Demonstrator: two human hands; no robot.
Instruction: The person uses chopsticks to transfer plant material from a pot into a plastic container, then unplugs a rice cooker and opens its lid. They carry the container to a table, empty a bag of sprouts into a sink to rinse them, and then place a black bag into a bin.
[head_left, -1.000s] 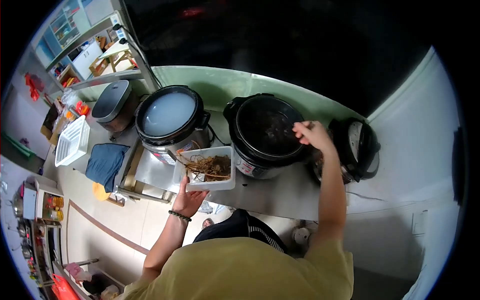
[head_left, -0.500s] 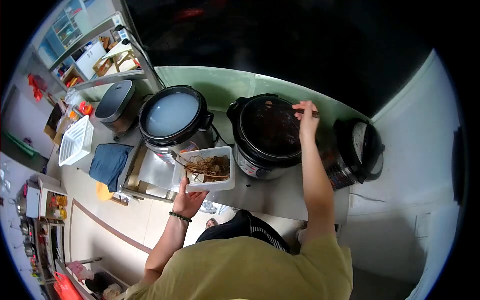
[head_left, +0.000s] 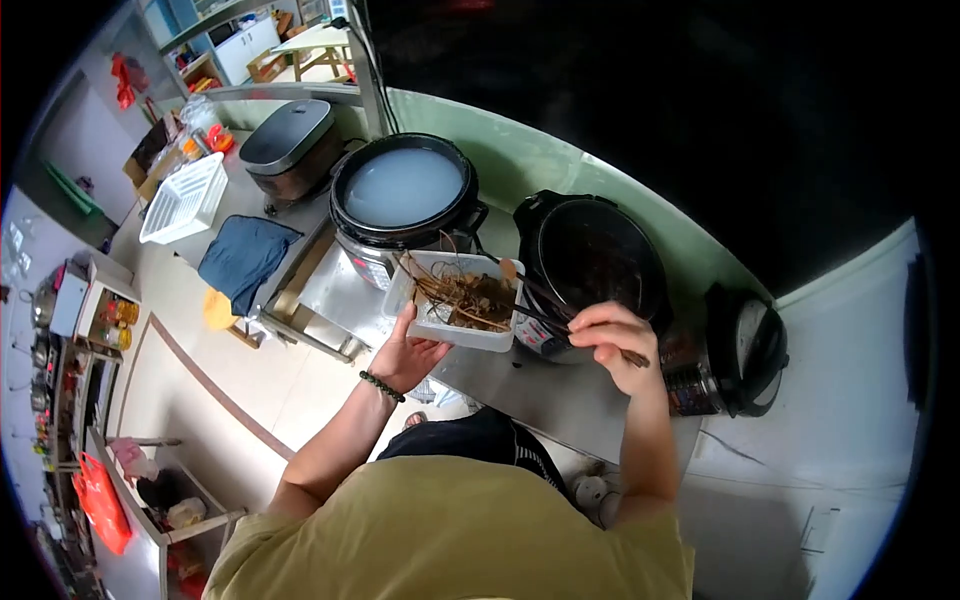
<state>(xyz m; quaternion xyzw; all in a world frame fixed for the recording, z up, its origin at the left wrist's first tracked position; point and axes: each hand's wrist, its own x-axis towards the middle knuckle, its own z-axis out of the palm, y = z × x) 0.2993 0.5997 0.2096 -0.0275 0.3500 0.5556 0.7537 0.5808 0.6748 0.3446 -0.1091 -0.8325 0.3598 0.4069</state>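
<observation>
My left hand (head_left: 407, 357) holds up a translucent white plastic container (head_left: 465, 338) from its near side, thumb along the wall. Brown, stringy dried roots (head_left: 468, 295) lie heaped in it, some poking over the left end. Between the fingers of my right hand (head_left: 618, 342) is a pair of dark chopsticks (head_left: 543, 291), their tips at the container's right end. A small brown piece (head_left: 508, 268) shows by the tips. Behind my right hand stands an uncovered electric pressure cooker (head_left: 548, 245) with a dark inside.
Another uncovered cooker (head_left: 345, 218) holds cloudy whitish liquid (head_left: 405, 187). At the right is a third cooker (head_left: 745, 345) with a black lid. A grey cooking pot (head_left: 292, 140), a dark cloth (head_left: 245, 258) and a white basket (head_left: 187, 200) are on the left counter.
My right hand has come down and left from over the dark cooker, bringing the chopsticks to the container. The view has shifted, and my left hand still holds the container.
</observation>
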